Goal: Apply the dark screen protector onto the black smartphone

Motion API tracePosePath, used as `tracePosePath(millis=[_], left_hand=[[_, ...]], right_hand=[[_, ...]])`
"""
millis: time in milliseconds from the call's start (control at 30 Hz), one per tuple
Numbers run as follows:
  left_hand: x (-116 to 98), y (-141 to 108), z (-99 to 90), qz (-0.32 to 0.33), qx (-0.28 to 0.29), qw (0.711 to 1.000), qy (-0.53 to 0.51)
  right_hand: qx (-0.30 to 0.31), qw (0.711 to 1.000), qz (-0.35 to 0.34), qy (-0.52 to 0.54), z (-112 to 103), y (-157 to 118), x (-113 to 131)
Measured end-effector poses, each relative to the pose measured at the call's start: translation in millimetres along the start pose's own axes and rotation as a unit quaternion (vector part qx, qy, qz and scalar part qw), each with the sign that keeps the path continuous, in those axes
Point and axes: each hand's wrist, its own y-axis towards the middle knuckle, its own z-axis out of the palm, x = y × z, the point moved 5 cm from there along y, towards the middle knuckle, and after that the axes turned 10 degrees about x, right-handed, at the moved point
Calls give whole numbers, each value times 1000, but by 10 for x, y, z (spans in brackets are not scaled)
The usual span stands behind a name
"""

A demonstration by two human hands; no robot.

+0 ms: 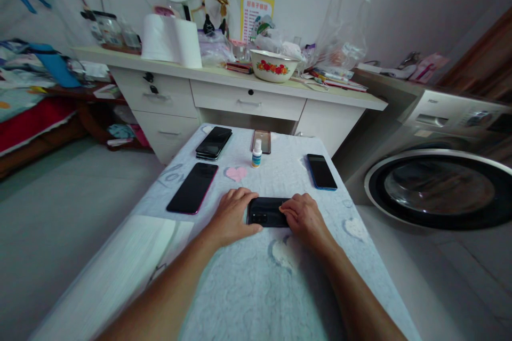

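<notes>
A dark smartphone (pixel 267 212) lies back side up on the cloth-covered table, its camera block toward the left. My left hand (pixel 236 216) grips its left end, fingers along the far edge and thumb at the near edge. Over the right part of the phone's back, my right hand (pixel 302 218) has its fingers bent and pressed together. Whether a small thing is between those fingertips is hidden. Beyond the phone stands a small white bottle (pixel 256 153) with a blue label. Left of my left hand lies a larger phone (pixel 192 188) with a pink edge.
Stacked phones (pixel 214 143) lie at the table's far left, a blue-edged phone (pixel 321 172) at right. A phone case (pixel 262 141) lies behind the bottle. A white desk (pixel 248 101) holding a flowered bowl (pixel 275 65) stands behind, and a washing machine (pixel 432 117) at right.
</notes>
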Motion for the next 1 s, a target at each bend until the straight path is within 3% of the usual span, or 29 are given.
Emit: tracePosePath(millis=[433,667,1000], left_hand=[[-38,-6,-34,-16,11,1000,-2],[-38,6,-16,-6,8,1000,11],[-23,-1,-1,-2,3,1000,9]], right_hand=[[34,998,-56,17,62,0,227],[17,999,-39,8,115,46,265],[57,995,-76,12,95,10,348]])
